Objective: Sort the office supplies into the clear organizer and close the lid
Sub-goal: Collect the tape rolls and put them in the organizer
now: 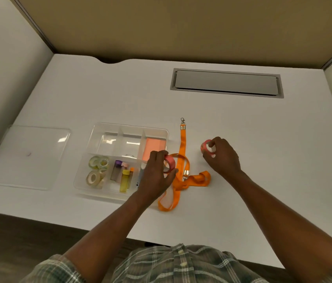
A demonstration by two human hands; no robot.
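Observation:
The clear organizer [91, 139] lies open on the white desk, with tape rolls [97, 170], small coloured bottles [123, 176] and an orange sticky-note pad [153, 149] in its compartments. My left hand [154, 176] holds a pink tape roll [170, 163] at the organizer's right edge. My right hand [223, 157] grips a second pink tape roll [205, 147] on the desk to the right. An orange lanyard [182, 160] with a metal clip lies between my hands. The clear lid [26, 156] lies flat to the left of the organizer.
A grey cable hatch [226, 82] is set into the desk at the back right. Beige partition walls [161, 27] enclose the desk on three sides. The desk's front edge [59, 223] runs near my body.

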